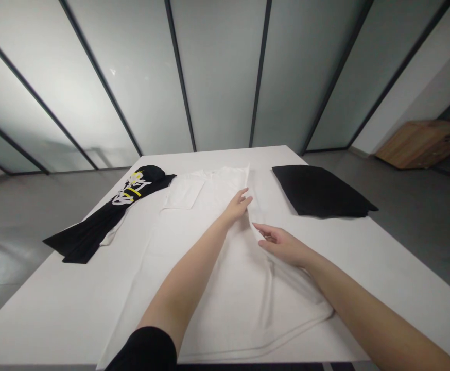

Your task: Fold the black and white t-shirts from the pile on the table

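Note:
A white T-shirt (pixel 194 268) lies spread on the table, its hem toward me. One sleeve (pixel 183 193) rests flat at the far left. The shirt's right side is raised into a loose fold with creases beneath. My left hand (pixel 237 207) reaches across the shirt to this edge, fingers spread and touching the cloth near the shoulder. Closer to me, my right hand (pixel 281 243) has its thumb and fingers curled around the same edge. Its exact grip is partly hidden.
A black garment (pixel 321 190) lies folded flat at the right of the white table (pixel 395 278). Along the left edge is a black garment with white and yellow print (pixel 126 198). Frosted glass panels (pixel 217 72) stand behind, with a wooden cabinet (pixel 421 144) at the far right.

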Tool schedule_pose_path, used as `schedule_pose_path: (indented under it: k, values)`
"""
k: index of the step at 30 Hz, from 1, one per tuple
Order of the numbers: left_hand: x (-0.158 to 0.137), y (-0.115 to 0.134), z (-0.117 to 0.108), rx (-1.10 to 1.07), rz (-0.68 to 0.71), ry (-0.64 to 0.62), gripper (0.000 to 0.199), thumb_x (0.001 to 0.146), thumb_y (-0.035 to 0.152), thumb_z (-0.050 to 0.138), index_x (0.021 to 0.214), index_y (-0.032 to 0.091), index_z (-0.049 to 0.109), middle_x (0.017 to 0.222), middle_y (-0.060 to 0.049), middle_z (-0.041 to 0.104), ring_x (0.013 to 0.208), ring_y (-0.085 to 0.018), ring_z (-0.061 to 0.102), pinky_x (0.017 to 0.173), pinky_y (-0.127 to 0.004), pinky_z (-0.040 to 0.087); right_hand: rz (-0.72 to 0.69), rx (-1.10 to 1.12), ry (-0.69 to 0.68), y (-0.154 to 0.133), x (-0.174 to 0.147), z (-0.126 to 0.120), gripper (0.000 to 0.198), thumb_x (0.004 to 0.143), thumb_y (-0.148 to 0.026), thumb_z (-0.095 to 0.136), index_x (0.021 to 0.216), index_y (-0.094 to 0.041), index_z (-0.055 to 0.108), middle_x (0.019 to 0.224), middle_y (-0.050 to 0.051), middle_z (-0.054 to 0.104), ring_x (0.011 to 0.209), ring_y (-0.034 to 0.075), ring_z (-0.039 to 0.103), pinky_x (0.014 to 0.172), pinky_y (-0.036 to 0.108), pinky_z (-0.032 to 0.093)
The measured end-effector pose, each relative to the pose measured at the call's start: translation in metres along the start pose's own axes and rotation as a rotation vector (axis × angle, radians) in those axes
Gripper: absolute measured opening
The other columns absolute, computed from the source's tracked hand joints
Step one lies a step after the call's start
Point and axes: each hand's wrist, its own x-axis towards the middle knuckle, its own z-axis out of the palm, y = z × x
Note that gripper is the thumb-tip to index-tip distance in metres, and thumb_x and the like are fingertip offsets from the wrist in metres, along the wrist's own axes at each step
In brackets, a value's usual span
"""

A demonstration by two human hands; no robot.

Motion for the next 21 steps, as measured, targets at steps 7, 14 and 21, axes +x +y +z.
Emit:
schedule_pose_path:
  k: [7,14,21]
  values:
    - [0.001,0.009,-0.021,-0.287,-0.167,0.013,0.044,0.095,0.042,0.073,0.134,0.02,0.072,0.12,-0.012,0.08,0.111,-0.024,0.075,0.107,-0.041,0.054,0.076,0.015,-0.179,-0.013,-0.012,0.003,0.079,0.093,-0.033,0.073,0.167,-0.026,0.046,0.115,0.006,0.072,0.09,0.017,0.068,0.086,0.034,0.056]
    - [0.005,0.031,-0.049,-0.303,-0.247,0.04,0.025,0.09,0.037,0.08,0.1,0.014,0.076,0.095,-0.012,0.078,0.087,-0.017,0.073,0.081,-0.026,0.057,0.274,0.09,-0.56,-0.038,-0.022,0.017,0.053,0.104,-0.04,0.06,0.154,-0.024,0.057,0.079,-0.004,0.062,0.055,0.011,0.058,0.05,0.021,0.044]
    - [-0.001,0.036,-0.069,-0.306,-0.301,0.1,0.012,0.088,0.021,0.081,0.095,0.013,0.075,0.09,-0.01,0.077,0.075,-0.014,0.069,0.077,-0.027,0.058,-0.208,-0.487,-0.435,-0.043,-0.017,0.028,0.052,0.089,-0.003,0.054,0.128,-0.025,0.08,0.114,0.007,0.077,0.102,0.021,0.071,0.092,0.034,0.054]
